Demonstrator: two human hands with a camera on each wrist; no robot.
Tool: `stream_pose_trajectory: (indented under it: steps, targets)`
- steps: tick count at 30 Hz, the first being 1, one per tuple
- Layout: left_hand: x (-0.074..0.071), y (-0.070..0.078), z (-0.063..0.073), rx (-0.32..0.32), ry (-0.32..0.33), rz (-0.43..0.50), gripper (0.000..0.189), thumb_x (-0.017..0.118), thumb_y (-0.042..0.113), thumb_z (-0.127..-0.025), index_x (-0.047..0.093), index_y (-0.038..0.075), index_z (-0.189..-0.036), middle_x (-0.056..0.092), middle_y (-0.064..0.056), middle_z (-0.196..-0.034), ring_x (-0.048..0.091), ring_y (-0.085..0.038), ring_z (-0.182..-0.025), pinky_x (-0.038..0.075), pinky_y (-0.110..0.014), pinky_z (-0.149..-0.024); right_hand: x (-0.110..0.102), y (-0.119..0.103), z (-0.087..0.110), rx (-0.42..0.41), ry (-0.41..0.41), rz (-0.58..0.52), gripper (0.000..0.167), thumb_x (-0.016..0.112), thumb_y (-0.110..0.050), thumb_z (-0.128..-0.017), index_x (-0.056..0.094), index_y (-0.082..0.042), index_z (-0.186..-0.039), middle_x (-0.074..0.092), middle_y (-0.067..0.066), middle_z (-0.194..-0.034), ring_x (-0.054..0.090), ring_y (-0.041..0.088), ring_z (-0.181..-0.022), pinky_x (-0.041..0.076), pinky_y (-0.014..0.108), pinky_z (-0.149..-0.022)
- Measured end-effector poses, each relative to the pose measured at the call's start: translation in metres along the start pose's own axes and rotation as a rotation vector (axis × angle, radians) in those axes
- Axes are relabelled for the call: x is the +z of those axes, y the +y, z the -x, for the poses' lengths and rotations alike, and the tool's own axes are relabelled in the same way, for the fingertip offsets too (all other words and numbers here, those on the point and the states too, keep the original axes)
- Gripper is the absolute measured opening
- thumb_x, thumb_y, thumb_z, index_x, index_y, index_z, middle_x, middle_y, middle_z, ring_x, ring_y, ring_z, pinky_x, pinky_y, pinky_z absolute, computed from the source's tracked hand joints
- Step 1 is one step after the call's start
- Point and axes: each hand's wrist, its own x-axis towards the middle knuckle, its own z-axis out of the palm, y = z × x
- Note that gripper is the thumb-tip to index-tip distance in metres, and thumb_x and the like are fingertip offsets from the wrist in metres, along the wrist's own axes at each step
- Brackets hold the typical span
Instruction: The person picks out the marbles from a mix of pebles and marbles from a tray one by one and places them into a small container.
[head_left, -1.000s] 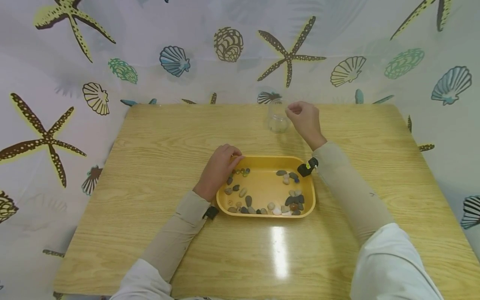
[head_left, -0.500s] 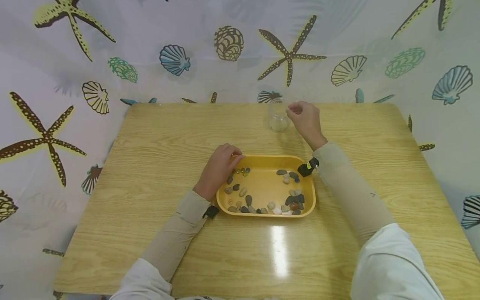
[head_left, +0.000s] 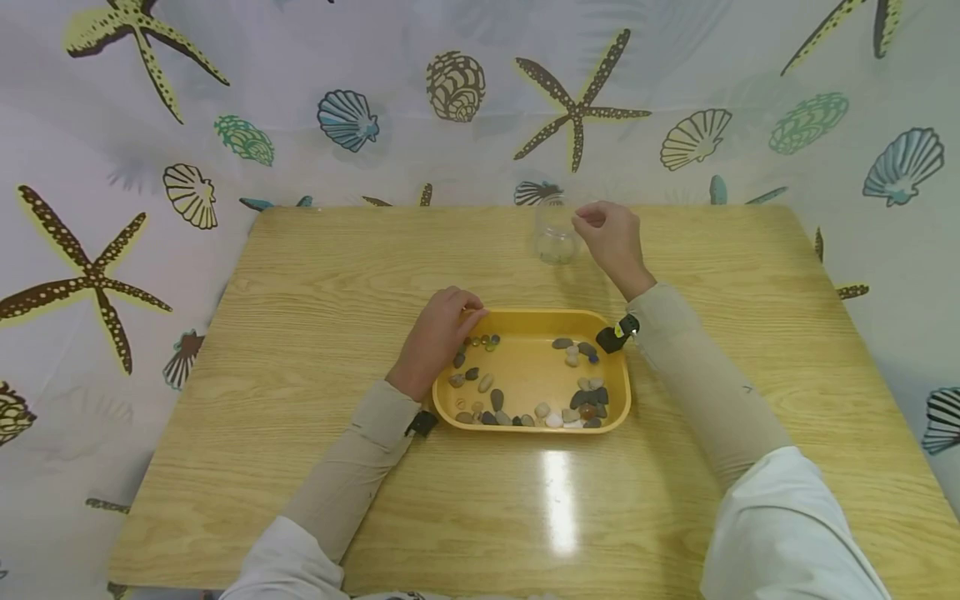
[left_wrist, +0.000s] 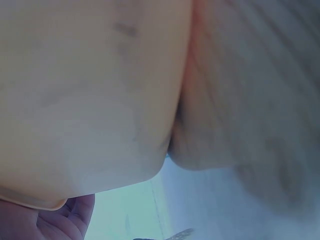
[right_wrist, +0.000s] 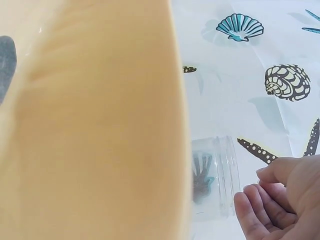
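Note:
A yellow plastic tray (head_left: 536, 367) holds several grey, brown and white pebbles (head_left: 497, 401) and a few glass marbles (head_left: 491, 340). My left hand (head_left: 435, 342) grips its far left corner, thumb along the rim and fingers over the outside. In the left wrist view, part of that hand (left_wrist: 55, 220) shows beyond the tray's rim. A clear jar (head_left: 557, 233) stands upright behind the tray. Beside its mouth, on the right, is my right hand (head_left: 613, 246). Its fingers are curled with the thumb close to them, and I see nothing held. The right wrist view shows the jar (right_wrist: 215, 180) near the fingertips.
The tray stands on a wood-grain table (head_left: 322, 275). A white cloth with starfish and shell prints (head_left: 457, 83) hangs behind and at both sides. Black cameras (head_left: 615, 333) sit on both wrists, the right one just over the tray's right rim.

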Motion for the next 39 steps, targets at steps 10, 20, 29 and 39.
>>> stream_pose_trajectory:
  steps: [10, 20, 29, 39]
  targets:
    - [0.002, -0.001, 0.0, -0.001, -0.001, -0.009, 0.02, 0.053, 0.032, -0.094, 0.061, 0.015, -0.102, 0.056, 0.005, -0.098, 0.051, -0.011, -0.093, 0.044, -0.026, -0.083, -0.003, -0.008, 0.006, -0.068, -0.01, -0.007, 0.028, 0.062, -0.027, -0.09, 0.068, -0.004, -0.104, 0.067, 0.01, -0.1, 0.062, 0.021, -0.092, 0.049, 0.035, -0.082]
    - [0.002, -0.002, -0.001, -0.003, 0.0, 0.01, 0.021, 0.053, 0.033, -0.094, 0.062, 0.015, -0.102, 0.056, 0.005, -0.096, 0.05, -0.011, -0.09, 0.044, -0.027, -0.079, -0.006, -0.032, 0.025, -0.105, -0.134, -0.015, 0.022, 0.062, -0.025, -0.09, 0.068, -0.007, -0.1, 0.066, 0.007, -0.095, 0.06, 0.019, -0.084, 0.048, 0.035, -0.075]
    - [0.002, -0.002, -0.002, 0.005, 0.01, 0.012, 0.02, 0.054, 0.032, -0.094, 0.062, 0.015, -0.101, 0.055, 0.006, -0.095, 0.048, -0.01, -0.088, 0.044, -0.026, -0.078, 0.0, -0.058, 0.055, -0.196, -0.298, 0.014, 0.016, 0.064, -0.023, -0.089, 0.068, -0.009, -0.096, 0.066, 0.005, -0.092, 0.061, 0.017, -0.08, 0.05, 0.035, -0.074]
    - [0.002, -0.001, -0.002, 0.003, 0.007, 0.01, 0.019, 0.054, 0.029, -0.094, 0.062, 0.013, -0.101, 0.056, 0.004, -0.095, 0.049, -0.011, -0.087, 0.044, -0.027, -0.078, 0.002, -0.071, 0.076, -0.198, -0.457, 0.098, 0.014, 0.064, -0.023, -0.088, 0.068, -0.01, -0.093, 0.066, 0.003, -0.088, 0.061, 0.016, -0.078, 0.05, 0.033, -0.071]
